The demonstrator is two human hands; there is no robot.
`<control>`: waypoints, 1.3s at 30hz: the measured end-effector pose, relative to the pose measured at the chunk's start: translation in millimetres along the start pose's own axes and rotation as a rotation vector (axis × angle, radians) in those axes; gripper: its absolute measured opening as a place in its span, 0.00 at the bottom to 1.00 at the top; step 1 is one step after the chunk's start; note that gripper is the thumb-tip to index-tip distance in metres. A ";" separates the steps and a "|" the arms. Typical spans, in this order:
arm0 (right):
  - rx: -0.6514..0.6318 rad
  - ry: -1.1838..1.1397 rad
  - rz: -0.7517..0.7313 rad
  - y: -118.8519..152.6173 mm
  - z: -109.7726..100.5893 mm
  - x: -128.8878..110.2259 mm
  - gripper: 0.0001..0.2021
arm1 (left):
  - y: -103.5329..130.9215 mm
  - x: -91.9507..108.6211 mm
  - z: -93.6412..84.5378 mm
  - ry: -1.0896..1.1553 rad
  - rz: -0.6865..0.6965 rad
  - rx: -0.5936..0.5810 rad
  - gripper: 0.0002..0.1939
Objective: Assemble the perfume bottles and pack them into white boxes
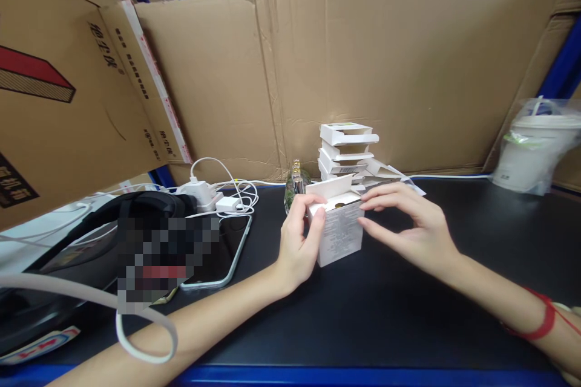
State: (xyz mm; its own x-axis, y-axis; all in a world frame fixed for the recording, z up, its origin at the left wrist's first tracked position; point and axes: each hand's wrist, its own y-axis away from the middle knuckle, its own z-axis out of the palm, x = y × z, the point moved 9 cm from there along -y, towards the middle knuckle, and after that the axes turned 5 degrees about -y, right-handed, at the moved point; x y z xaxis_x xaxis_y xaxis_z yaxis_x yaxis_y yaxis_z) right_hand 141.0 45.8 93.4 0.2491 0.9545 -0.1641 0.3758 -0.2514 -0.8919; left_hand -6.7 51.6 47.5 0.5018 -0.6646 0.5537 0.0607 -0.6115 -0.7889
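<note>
A white printed carton (341, 234) stands on the black tabletop (290, 326), its top flap raised and something small and gold-coloured showing in the opening. My left hand (300, 245) grips the carton's left side between thumb and fingers. At the upper right edge of the carton is my right hand (411, 224), fingers apart and fingertips at or very near a side flap. Behind the carton, several white boxes (347, 151) are stacked with open ends. Shiny gold-and-clear items (297, 178) stand just behind my left hand, partly hidden.
A phone (222, 254), a black bag-like item (91, 248) and white chargers with cables (200, 195) lie at left. A looped white cable (170, 338) crosses my left forearm. Cardboard walls (385, 60) rise behind. A bagged white cup (529, 154) stands at far right.
</note>
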 end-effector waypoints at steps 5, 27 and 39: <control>-0.019 -0.001 0.014 0.0 2.3 0.7 0.08 | -0.3 -5.2 -1.3 0.081 -0.057 0.022 0.04; 0.100 -0.440 0.403 10.4 5.5 35.7 0.11 | -5.1 8.4 -8.0 -0.301 0.230 0.050 0.08; -0.002 -0.564 0.619 15.4 18.0 54.2 0.14 | 4.2 15.0 12.6 -0.277 0.302 -0.107 0.14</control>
State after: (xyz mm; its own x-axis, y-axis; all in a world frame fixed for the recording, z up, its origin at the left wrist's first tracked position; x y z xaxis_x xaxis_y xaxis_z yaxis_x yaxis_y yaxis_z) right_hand 144.3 96.6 63.2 -0.0727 0.5808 -0.8108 0.3201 -0.7564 -0.5705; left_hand 12.0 44.5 49.2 0.6974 -0.6888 0.1979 -0.2068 -0.4579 -0.8646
